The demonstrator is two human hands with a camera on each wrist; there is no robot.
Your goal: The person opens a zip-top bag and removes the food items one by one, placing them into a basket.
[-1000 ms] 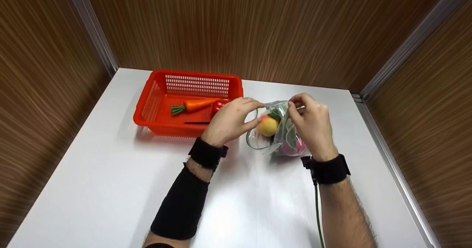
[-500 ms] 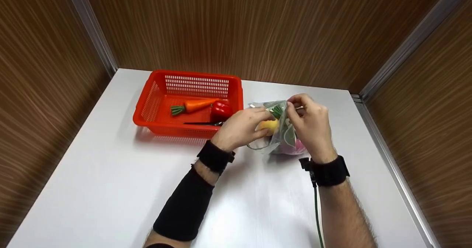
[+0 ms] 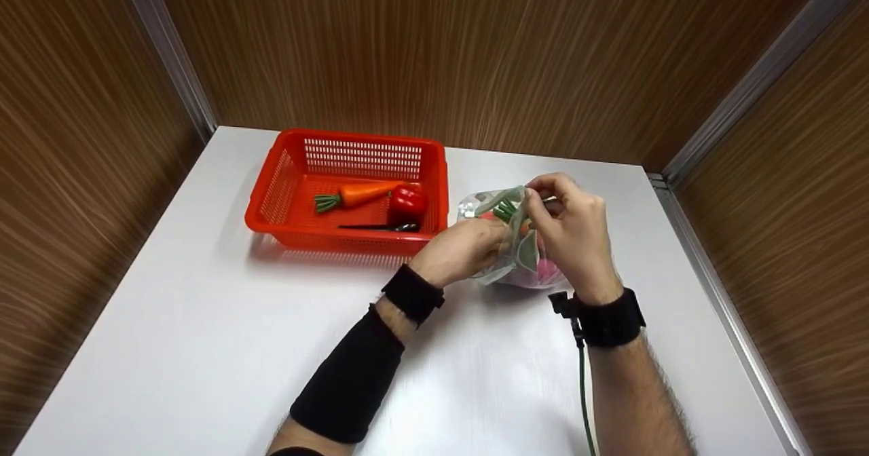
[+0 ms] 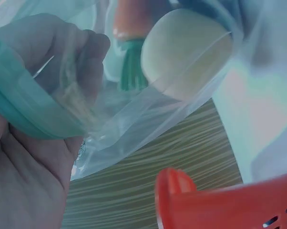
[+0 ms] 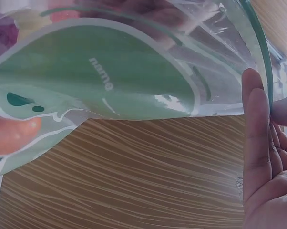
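Observation:
A clear plastic bag (image 3: 527,251) with a pale green rim and a printed green leaf shape leans on the table, right of the basket. My right hand (image 3: 570,222) pinches its top rim between thumb and fingers. My left hand (image 3: 461,249) reaches in through the mouth, its fingers inside behind the plastic and loosely bent, with the rim band across the hand in the left wrist view. Past those fingertips lie a carrot (image 4: 128,21) with a green top and a pale round fruit (image 4: 181,52). Something pink (image 3: 546,269) shows low in the bag.
A red plastic basket (image 3: 319,239) stands to the left. In it lie a carrot (image 3: 366,192), a red bell pepper (image 3: 407,203) and a thin dark thing (image 3: 372,226). Wood-grain panels (image 3: 434,55) enclose the white table (image 3: 224,334). A cable (image 3: 586,395) runs along the right forearm.
My left hand has moved right and slightly down, from beside the bag's mouth to inside it, past the yellow fruit. The bag's mouth has shifted a little; my right hand keeps its pinch.

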